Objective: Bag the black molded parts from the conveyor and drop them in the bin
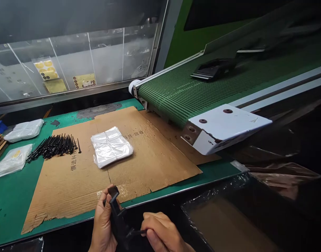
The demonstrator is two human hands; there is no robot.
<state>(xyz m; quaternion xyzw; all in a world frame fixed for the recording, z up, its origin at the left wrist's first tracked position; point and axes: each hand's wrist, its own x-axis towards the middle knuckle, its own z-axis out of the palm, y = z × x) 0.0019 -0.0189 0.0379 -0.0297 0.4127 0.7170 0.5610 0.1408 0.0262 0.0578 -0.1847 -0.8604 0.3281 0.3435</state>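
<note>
Plastic part (115, 218) (one, black) in left hand (102, 224), right hand (162, 232) pinching.

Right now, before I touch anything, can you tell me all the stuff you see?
conveyor belt: one, green, upper right
black parts: two, black, on the belt
metal bracket: one, white, belt's near end
bench: one, green, lower left
cardboard sheet: one, brown, on the bench
plastic bag stack: one, clear, on the cardboard
rods: many, black, piled left
white bags: two, white, far left
plastic piece: one, black, in the hands
hands: two, bottom middle, left hand and right hand on the piece
</note>
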